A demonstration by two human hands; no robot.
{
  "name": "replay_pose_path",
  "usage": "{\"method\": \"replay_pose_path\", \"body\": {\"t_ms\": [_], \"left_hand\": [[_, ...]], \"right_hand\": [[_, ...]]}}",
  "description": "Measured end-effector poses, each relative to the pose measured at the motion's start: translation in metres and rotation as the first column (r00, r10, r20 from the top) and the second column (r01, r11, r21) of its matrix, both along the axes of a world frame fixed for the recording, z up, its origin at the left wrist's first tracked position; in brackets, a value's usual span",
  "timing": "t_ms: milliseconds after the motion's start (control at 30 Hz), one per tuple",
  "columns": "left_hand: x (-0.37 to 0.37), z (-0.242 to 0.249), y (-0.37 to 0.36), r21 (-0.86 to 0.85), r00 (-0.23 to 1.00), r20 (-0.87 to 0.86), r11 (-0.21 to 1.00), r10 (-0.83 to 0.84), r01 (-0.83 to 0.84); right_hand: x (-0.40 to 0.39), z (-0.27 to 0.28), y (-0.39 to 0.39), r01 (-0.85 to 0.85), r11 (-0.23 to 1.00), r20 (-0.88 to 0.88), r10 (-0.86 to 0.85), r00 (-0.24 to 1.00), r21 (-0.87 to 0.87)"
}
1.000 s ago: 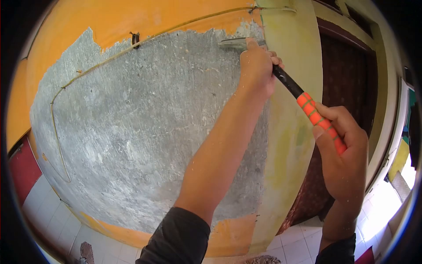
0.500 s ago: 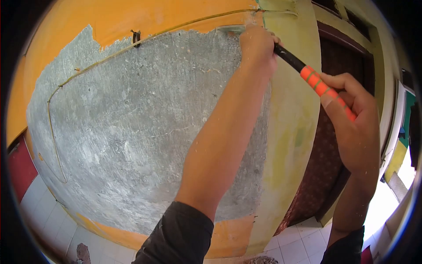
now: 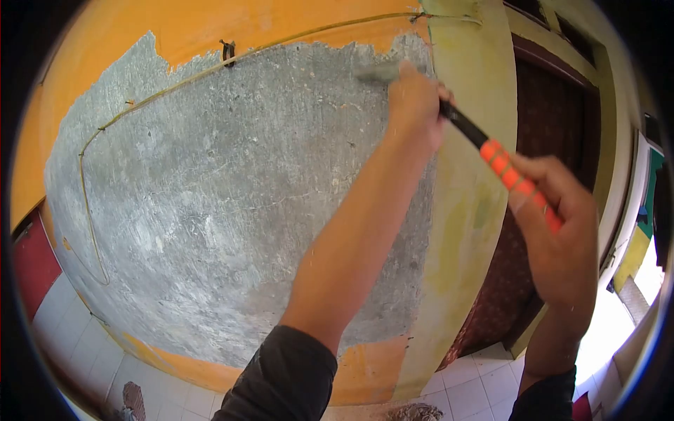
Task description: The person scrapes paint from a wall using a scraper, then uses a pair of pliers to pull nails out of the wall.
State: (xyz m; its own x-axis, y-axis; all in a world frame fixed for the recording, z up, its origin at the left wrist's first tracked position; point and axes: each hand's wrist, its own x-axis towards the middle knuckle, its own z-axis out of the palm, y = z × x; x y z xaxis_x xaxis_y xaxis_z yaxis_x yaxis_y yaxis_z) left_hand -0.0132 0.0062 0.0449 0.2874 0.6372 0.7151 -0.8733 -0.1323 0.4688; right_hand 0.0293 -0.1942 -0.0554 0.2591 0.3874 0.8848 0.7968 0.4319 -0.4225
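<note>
Head view shows both hands on one tool. The left hand (image 3: 414,105) is clenched around the upper end of the long scraper with a black shaft and an orange ribbed grip (image 3: 491,158), close behind its blurred grey metal blade (image 3: 379,72). The right hand (image 3: 554,245) is wrapped around the orange end, lower down and further out from the wall. The blade sits just beyond the left-hand knuckles, against the bare grey scraped plaster (image 3: 232,196), right under the ragged edge of the remaining orange paint (image 3: 210,28).

Several things could go wrong from this hold. The left-hand knuckles are very near the rough plaster; if the blade skips off a hard patch, they could drag across it and graze. A thin yellowish cable (image 3: 175,83) runs along the paint edge just above the blade, held by a dark metal clip (image 3: 227,50) further left of the grip; a stroke that rides up could nick or tear it loose. To the right of the grip stands the pale green corner post (image 3: 467,210), and a sideways slip could gouge its paint. Flakes and dust appear to be falling over the forearm, so debris could reach the eyes while working overhead.
</note>
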Motion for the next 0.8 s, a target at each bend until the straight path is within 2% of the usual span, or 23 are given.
{"method": "replay_pose_path", "body": {"t_ms": [33, 67, 100, 167, 200, 300, 333, 367, 400, 433, 500, 567, 700, 767, 800], "left_hand": [[-0.004, -0.007, -0.001, -0.084, 0.998, -0.030, 0.995, -0.056, 0.054], [-0.006, -0.009, -0.002, -0.168, 0.992, -0.058, 0.980, -0.115, 0.104], [-0.005, 0.001, 0.001, -0.165, 0.992, -0.055, 0.981, -0.116, 0.106], [0.002, 0.030, 0.010, 0.008, 0.996, -0.087, 0.999, 0.036, -0.036], [0.005, 0.036, 0.008, 0.001, 0.998, -0.049, 1.000, 0.028, -0.028], [0.001, 0.014, 0.004, 0.000, 0.999, -0.016, 0.999, 0.032, -0.032], [-0.002, 0.005, 0.002, 0.005, 0.999, -0.009, 0.999, 0.032, -0.031], [-0.007, -0.007, 0.000, -0.111, 0.998, -0.031, 0.993, -0.054, 0.050], [-0.010, -0.009, -0.002, -0.223, 0.989, -0.045, 0.966, -0.144, 0.131], [-0.009, -0.001, -0.004, -0.218, 0.988, -0.040, 0.967, -0.146, 0.134], [-0.004, 0.019, -0.005, -0.083, 0.998, -0.029, 0.995, 0.052, -0.054], [-0.004, 0.022, -0.002, -0.092, 0.999, -0.020, 0.995, 0.025, -0.027], [-0.008, -0.007, -0.016, -0.135, 0.998, -0.048, 0.990, -0.046, 0.039], [-0.004, 0.005, -0.004, -0.149, 0.997, -0.035, 0.987, -0.071, 0.065], [0.003, 0.019, 0.007, -0.040, 0.999, -0.045, 0.999, 0.020, -0.022]], "right_hand": [[0.001, -0.006, 0.001, -0.017, 0.997, 0.051, 0.013, 0.999, 0.076], [-0.003, -0.004, -0.002, 0.017, 1.000, 0.043, -0.018, 0.999, 0.027], [-0.005, 0.003, 0.001, 0.018, 0.999, 0.046, -0.019, 0.999, 0.030], [-0.004, 0.020, 0.007, 0.070, 0.997, -0.010, -0.069, 0.998, 0.033], [-0.003, 0.023, 0.007, 0.070, 0.997, -0.010, -0.070, 0.997, 0.028], [-0.001, 0.018, -0.002, -0.006, 1.000, -0.052, 0.005, 0.999, -0.013], [-0.003, 0.007, -0.007, 0.001, 1.000, 0.014, -0.001, 1.000, -0.003], [-0.004, -0.001, -0.007, 0.003, 1.000, 0.081, -0.004, 0.997, 0.010], [-0.003, -0.004, 0.001, -0.001, 0.993, 0.203, -0.023, 0.979, 0.116], [-0.002, -0.001, 0.002, 0.001, 0.993, 0.209, -0.026, 0.978, 0.120], [-0.006, 0.017, 0.003, 0.027, 1.000, -0.014, -0.027, 1.000, 0.005], [0.001, 0.022, 0.003, -0.045, 0.999, -0.019, 0.045, 0.999, 0.007], [-0.001, 0.008, -0.005, 0.062, 0.998, 0.096, -0.062, 0.993, 0.001], [-0.001, 0.004, 0.001, 0.072, 0.996, 0.129, -0.078, 0.989, 0.054], [-0.001, 0.008, 0.003, 0.069, 0.996, 0.126, -0.075, 0.989, 0.048]]}}
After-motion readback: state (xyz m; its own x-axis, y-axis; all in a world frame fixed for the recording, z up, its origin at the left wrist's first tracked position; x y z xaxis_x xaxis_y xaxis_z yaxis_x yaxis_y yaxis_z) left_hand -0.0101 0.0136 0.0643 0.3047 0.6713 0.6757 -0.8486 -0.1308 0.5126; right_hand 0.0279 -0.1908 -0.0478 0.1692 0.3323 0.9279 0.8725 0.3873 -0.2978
